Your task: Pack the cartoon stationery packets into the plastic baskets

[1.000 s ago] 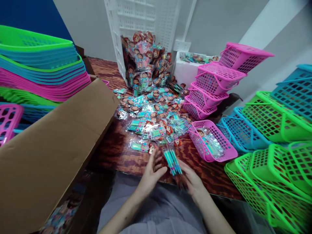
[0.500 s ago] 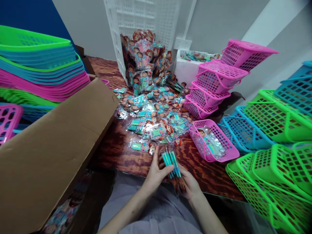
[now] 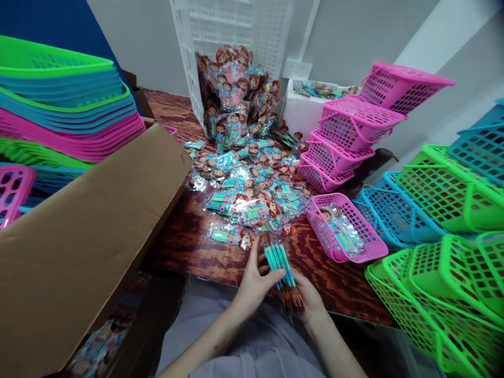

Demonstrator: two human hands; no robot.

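A person seated at a dark wood-grain desk (image 3: 189, 236) held a clear-wrapped bundle of turquoise pens (image 3: 279, 261) with both hands at the near edge. The left hand (image 3: 255, 281) was clasped around its middle, and the right hand (image 3: 309, 299) gripped its lower end from beneath. The bundle was raised just off the desk, near the person's lap.

Just beside it to the right, an open pink plastic mesh basket (image 3: 318, 231) already contained at least one cellophane packet with a cartoon figure (image 3: 340, 231). It appeared to be the only basket filled. A tilted stack of pink mesh baskets (image 3: 346, 136), a blue mesh basket (image 3: 394, 215) and the green mesh baskets (image 3: 433, 294) on the right all looked empty.

A large heap of loose cartoon-figure packets (image 3: 252, 184) covered the middle of the desk and rose against a white slatted plastic crate (image 3: 236, 31), so most of the stock looked unsorted. A brown cardboard flap (image 3: 90, 236) and nested coloured trays (image 3: 66, 105) stood at the left.
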